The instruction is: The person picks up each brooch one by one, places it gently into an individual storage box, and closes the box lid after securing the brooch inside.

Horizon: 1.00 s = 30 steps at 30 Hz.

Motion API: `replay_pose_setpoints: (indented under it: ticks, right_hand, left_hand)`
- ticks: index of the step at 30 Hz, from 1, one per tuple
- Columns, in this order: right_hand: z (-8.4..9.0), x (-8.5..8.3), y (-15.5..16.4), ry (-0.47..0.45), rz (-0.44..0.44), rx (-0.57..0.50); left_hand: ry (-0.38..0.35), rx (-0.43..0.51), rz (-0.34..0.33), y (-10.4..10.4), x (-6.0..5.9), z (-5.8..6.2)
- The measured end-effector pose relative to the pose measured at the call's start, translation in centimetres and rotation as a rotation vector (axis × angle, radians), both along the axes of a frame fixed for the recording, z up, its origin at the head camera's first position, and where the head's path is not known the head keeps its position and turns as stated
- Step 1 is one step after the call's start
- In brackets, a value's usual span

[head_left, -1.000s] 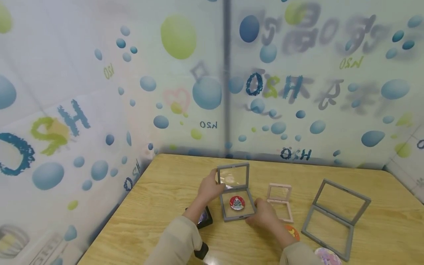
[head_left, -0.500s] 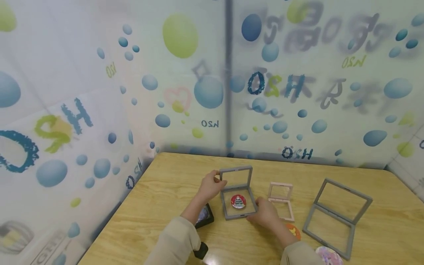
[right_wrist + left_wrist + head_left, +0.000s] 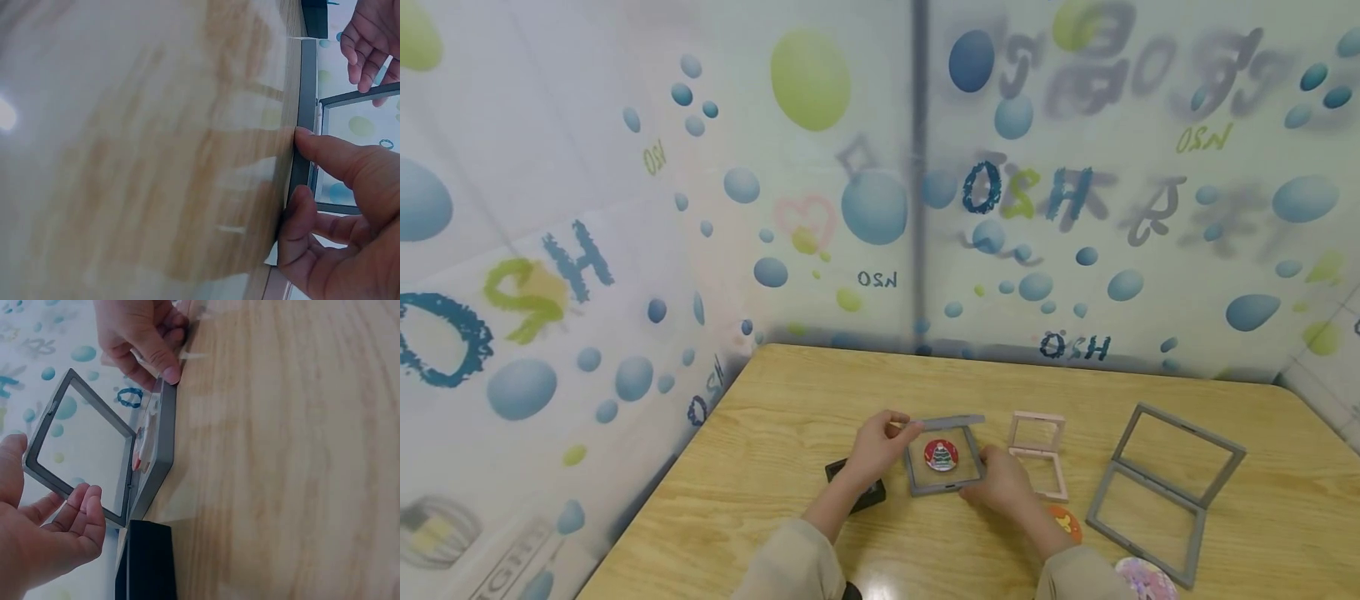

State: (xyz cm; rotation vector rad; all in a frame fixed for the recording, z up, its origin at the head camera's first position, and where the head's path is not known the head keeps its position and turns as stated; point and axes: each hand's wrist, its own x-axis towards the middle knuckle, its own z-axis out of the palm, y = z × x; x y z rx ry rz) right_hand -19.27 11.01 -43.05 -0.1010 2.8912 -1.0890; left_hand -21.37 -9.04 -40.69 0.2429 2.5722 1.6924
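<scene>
pinching the tilted grey clear-windowed lid (image 3: 951,422), the left hand (image 3: 878,448) faced the right hand (image 3: 1004,482), which gripped its square plastic-looking base (image 3: 947,487), lower centre of frame; closing over the round red badge (image 3: 942,455) seemed the step, next needing gentle pressure.

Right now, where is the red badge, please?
In the head view, the red badge lies within the smaller gray frame, between the left hand and right hand.

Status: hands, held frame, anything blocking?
Left hand holding partly open lid of grey square clear-paned frame; right hand gripping its near right corner. Round red badge inside. Black box nearby, no blockage visible.
</scene>
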Motion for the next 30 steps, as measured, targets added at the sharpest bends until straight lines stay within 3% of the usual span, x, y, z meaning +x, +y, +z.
replay_pose_setpoints:
  ticks: [9, 14, 30]
  right_hand:
    - [0.1, 0.0, 0.0, 0.016, 0.015, 0.009]
    - [0.1, 0.1, 0.0, 0.026, 0.011, 0.0]
    - [-0.1, 0.1, 0.1, 0.013, -0.006, -0.008]
  left_hand:
    - [-0.017, 0.024, -0.02, 0.2, 1.2, -0.9]
    - [-0.025, -0.041, -0.018, 0.3, 1.4, -1.2]
    - [-0.08, -0.104, -0.034, 0.6, 1.4, -0.4]
